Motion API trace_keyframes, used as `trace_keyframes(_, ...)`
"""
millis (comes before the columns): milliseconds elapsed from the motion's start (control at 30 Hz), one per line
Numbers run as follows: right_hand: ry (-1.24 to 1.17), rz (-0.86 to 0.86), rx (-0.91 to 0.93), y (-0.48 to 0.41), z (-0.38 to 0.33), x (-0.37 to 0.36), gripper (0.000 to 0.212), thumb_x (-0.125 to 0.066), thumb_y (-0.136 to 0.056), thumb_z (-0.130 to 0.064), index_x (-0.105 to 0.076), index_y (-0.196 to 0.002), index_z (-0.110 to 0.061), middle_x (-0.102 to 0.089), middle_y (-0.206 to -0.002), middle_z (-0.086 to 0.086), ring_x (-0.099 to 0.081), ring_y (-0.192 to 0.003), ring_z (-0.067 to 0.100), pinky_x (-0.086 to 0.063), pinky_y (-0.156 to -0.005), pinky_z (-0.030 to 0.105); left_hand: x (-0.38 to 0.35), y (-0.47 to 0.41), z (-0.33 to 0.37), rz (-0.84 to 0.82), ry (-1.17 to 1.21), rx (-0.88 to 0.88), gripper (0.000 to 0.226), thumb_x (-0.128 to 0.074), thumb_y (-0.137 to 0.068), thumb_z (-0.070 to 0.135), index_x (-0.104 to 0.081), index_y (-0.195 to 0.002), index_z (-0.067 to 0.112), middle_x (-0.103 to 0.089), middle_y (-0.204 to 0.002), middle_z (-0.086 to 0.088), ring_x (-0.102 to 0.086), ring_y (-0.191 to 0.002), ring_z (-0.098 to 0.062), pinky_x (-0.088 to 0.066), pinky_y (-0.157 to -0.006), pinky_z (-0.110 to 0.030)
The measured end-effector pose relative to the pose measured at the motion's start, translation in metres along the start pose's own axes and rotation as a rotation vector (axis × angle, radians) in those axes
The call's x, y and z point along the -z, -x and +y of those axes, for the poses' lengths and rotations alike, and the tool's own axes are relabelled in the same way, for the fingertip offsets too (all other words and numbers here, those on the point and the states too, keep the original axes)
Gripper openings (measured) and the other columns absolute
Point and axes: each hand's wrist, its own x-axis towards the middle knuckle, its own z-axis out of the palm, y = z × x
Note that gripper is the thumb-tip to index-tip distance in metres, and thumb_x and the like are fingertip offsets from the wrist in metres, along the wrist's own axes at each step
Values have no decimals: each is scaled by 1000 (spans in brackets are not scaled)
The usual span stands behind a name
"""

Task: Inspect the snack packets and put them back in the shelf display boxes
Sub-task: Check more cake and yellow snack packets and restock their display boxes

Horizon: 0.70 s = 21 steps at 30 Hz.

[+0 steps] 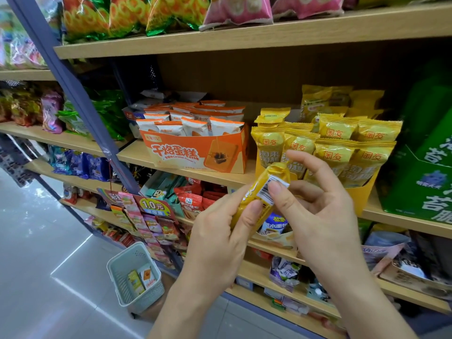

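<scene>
— Though held up in front of the shelf (137, 155), not yet back in any box: one yellow packet (254, 199), tilted, with the barcode label turned toward the viewer.

— Gripped how?

— Clamped from both ends. Lower end wrapped by the left hand (215, 241), thumb laid across the front. Upper end pinched by the right hand (318, 209), thumb pressed on the barcode label, forefinger raised free above it.

— And the matching box?

— Just behind the hands, on that same shelf: yellow display box (359, 196), packed with upright yellow packets (335, 152) of the same look. Left of it, orange display box (195, 155), full of white-and-orange packets (195, 126) standing in rows. Right of it, big green carton (420, 187) with white lettering.

— Anything lower down?

— Pale plastic basket (117, 272) on the floor (36, 241), near the foot of the shelving, below the left hand. Inside it, two small packs (141, 277), lying side by side.
</scene>
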Motion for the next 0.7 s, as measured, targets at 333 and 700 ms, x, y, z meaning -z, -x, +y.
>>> trace_keyframes(333,68,15,68,0,5,-5,34,-58,-84,-39,-57,-118,-42,-69,-84,-1,-69,-74,16,-60,-65,32,-12,3,-4,124,-153,-55,41,-35,-105,39,-58,-135,25,-69,-105,11,-65,-93,-10,-53,-71,-34)
trace_keyframes(700,136,-243,93,4,2,1,42,-47,-95,-43,-35,-134,-54,-65,-116,-18,-62,-111,4,-54,-87,25,1,-8,13,-34,152,58,43,-57,-93,50,-46,-134,48,-63,-121,26,-60,-113,2,-48,-88,-13)
